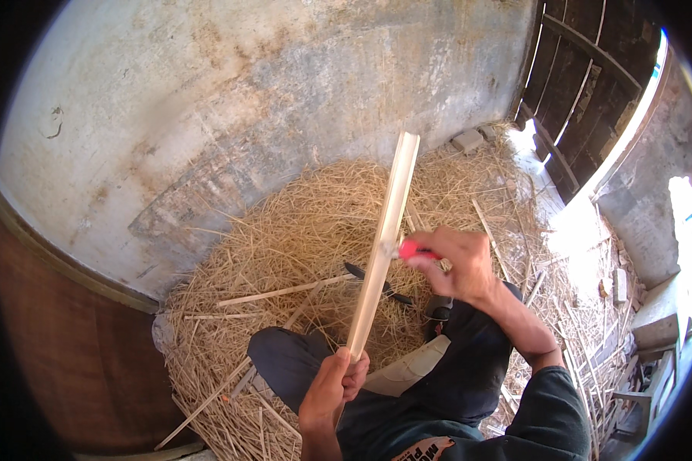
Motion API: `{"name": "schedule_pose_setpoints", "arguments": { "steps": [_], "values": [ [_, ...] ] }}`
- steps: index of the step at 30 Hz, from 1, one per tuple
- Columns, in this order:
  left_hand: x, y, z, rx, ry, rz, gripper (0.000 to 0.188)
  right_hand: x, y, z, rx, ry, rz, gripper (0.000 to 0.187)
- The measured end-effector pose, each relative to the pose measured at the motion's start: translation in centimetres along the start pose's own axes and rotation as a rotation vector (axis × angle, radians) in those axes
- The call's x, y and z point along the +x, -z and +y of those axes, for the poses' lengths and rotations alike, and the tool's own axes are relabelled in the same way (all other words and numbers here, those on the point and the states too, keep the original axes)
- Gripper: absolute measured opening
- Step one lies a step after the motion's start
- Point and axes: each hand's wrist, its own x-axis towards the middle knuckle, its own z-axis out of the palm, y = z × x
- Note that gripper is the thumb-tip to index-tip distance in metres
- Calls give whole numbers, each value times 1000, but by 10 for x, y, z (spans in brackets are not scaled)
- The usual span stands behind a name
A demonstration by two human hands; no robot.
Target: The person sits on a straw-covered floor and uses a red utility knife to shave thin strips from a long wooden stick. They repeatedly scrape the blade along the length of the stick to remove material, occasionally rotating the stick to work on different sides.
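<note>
My left hand (335, 386) is closed around the lower end of a long, pale split bamboo or wood strip (370, 296). The strip slants upward and away from me, its far end above the straw. In my right hand (463, 265) is a small tool with a red handle (417, 250). Its tip is at the right edge of the strip, near mid-length. Motion blur hides the tip's shape, and I cannot tell whether it touches the strip. Behind the strip, a dark, long, knife-like thing (397, 296) lies on the straw, partly covered by it.
Straw and shavings (300, 223) cover the floor around my bent legs, with loose pale sticks (281, 292) among them. A stained wall (246, 100) rises ahead, and a brown panel (69, 330) stands at left. A plank door (584, 84) and small blocks (467, 140) are at far right.
</note>
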Motion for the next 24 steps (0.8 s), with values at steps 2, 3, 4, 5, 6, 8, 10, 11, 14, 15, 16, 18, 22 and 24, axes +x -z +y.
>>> {"name": "schedule_pose_setpoints", "arguments": {
  "steps": [2,3,4,5,6,8,10,11,14,15,16,18,22,24],
  "values": [
    [-10,-3,-3,4,47,24,60,10,2,23,12,-121,125,22],
    [-14,0,-8,3,67,14,61,21,12,34,-62,-165,139,22],
    [-19,4,-14,0,89,-2,61,30,24,46,-142,-209,151,22],
    [-22,7,-17,-1,112,-16,61,35,31,54,-169,-260,155,22],
    [-24,10,-18,13,129,-25,62,39,38,62,-195,-311,158,22],
    [-29,13,-16,37,156,-32,62,41,46,65,-218,-361,189,22],
    [-27,15,-18,20,173,-23,63,44,52,63,-218,-364,249,22],
    [-26,15,-18,11,181,-18,64,41,49,61,-167,-347,202,22],
    [-23,15,-15,-23,133,18,65,19,32,32,-24,-310,30,23],
    [-19,17,-15,-33,119,-4,65,10,26,24,13,-277,9,23],
    [-12,18,-15,-44,104,-31,65,3,21,18,45,-244,-12,23],
    [-2,22,-11,-54,85,-105,64,-7,14,8,101,-208,-49,24],
    [10,23,-6,-43,34,-186,59,-17,4,1,155,-192,-64,26],
    [13,15,-4,-19,6,-136,57,-18,2,1,160,-195,-67,26]
  ]
}}
